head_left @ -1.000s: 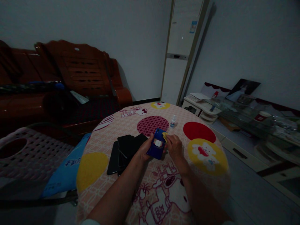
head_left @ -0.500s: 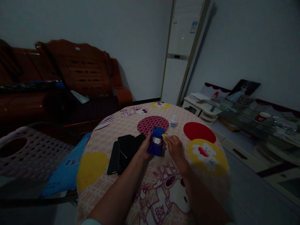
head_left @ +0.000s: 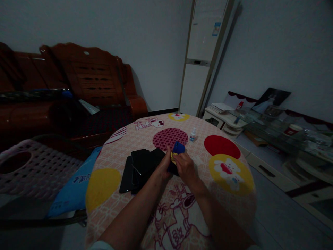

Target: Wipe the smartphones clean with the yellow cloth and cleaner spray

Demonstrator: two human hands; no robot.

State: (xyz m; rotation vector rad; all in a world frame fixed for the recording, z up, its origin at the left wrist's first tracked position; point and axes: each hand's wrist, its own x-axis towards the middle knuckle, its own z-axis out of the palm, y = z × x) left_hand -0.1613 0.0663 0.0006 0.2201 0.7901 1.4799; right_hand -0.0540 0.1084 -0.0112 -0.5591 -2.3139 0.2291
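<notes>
While L hand [head_left: 164, 168] holds blue phone [head_left: 180, 147] by its side, R hand [head_left: 184, 166] pinches small yellow cloth [head_left: 173, 157] on phone's back. Phone held over mid of round table [head_left: 114, 158]. Pile of dark flat gadgets [head_left: 144, 163] at 9 o'clock from phone. Small white bottle [head_left: 193, 134] upright at 1 o'clock; label too tiny to read. Dog pic [head_left: 175, 233] on tablecloth, 6 o'clock: shirt looks like "JOE COOL". Blue bag [head_left: 75, 191], approx 8 o'clock: white writing, too blurry. Tall white AC [head_left: 196, 83], 12 o'clock: blue sticker [head_left: 216, 29], can't read.

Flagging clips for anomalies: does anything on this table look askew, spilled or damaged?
Nothing looks spilled or damaged, though it's dim. Slightly askew: the dark devices by the left hand, overlapping at uneven angles.
</notes>
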